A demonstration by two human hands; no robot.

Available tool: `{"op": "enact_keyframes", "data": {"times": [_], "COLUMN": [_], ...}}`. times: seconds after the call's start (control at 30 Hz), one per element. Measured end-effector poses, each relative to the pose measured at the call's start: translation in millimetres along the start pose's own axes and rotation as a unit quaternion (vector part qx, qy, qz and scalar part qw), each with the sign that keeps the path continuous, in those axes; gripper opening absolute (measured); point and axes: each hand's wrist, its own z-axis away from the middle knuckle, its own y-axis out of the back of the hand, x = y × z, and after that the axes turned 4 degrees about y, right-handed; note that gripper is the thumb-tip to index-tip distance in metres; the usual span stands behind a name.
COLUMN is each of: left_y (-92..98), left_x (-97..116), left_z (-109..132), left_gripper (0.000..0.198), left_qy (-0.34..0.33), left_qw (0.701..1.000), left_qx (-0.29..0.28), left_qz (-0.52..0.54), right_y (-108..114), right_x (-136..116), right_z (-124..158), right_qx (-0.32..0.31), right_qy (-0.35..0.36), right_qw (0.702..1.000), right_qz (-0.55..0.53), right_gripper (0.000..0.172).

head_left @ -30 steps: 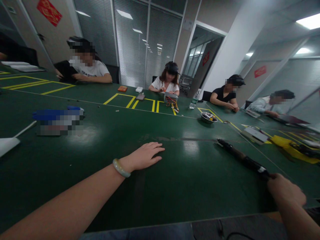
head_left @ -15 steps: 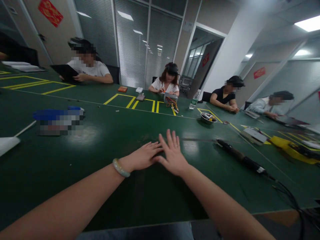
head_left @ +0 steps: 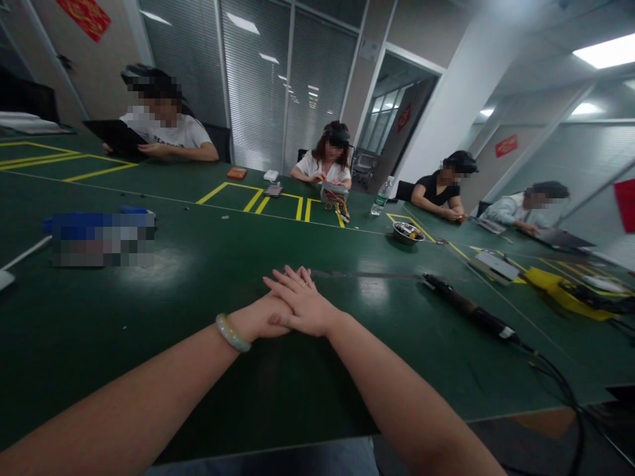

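Note:
My right hand [head_left: 310, 304] lies across the back of my left hand [head_left: 262, 317], fingers stretched out and slightly apart. Under it, the left hand is mostly covered; some straight fingertips show beyond the right hand's knuckles, and it looks open and flat. Neither hand holds an object. A pale green bangle [head_left: 232, 332] circles my left wrist, and a ring sits on a right-hand finger. Both hands are at the near middle of the green table [head_left: 198, 396]. Off to the right lies a black electric screwdriver [head_left: 469, 307] with a cable.
A metal bowl of small parts [head_left: 407, 233] and a water bottle [head_left: 381, 197] stand farther back. At left is a blurred-out blue and white item [head_left: 102, 238]. Several people sit along the far side, one behind a grey box with wires [head_left: 335, 193]. A yellow item [head_left: 560, 291] lies far right.
My right hand has moved left, from beside my left hand's fingertips to on top of its back. The view has shifted slightly.

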Motion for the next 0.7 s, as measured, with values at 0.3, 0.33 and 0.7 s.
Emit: {"op": "enact_keyframes", "data": {"times": [0.3, 0.33, 0.7], "left_y": [4.1, 3.8, 1.7], "left_x": [-2.6, -4.6, -11.7], "left_z": [-0.4, -0.3, 1.2], "left_gripper": [0.068, 0.067, 0.065], "left_qy": [-0.004, -0.007, -0.014], "left_qw": [0.999, 0.999, 0.999], "left_qx": [-0.021, -0.031, -0.030], "left_qz": [-0.044, -0.039, -0.008], "right_y": [11.6, 20.6, 98.7], "right_x": [62.5, 74.5, 124.4], "right_z": [41.7, 58.7, 394.6], "right_qx": [0.102, 0.121, 0.251], "right_qy": [-0.144, -0.181, -0.647], "right_qw": [0.974, 0.962, 0.590], "right_qz": [0.140, 0.166, 0.413], "right_gripper": [0.073, 0.069, 0.075]}}
